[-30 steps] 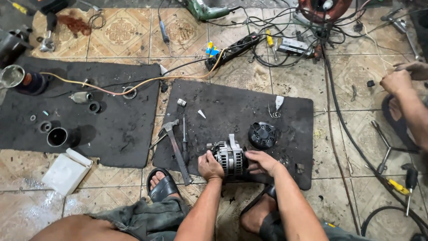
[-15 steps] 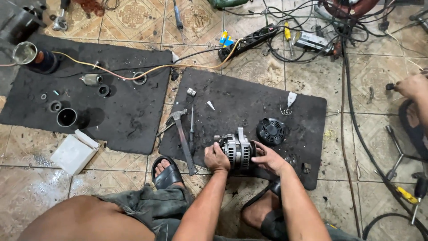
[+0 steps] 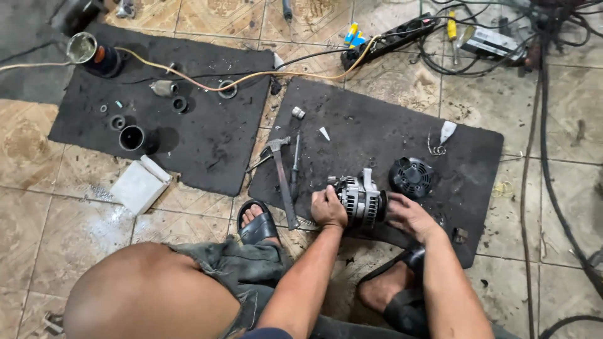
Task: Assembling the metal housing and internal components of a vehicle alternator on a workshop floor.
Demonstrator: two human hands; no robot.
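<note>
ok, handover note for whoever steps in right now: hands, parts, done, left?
Left hand: gripping the left end of the alternator.
Right hand: on its right end.
Alternator lies on its side on the black mat.
Black fan cover is off, beside it on the mat.
Hammer and screwdriver lie to the left, untouched.
Done: cover removed. Left: alternator body looks unopened.
</note>
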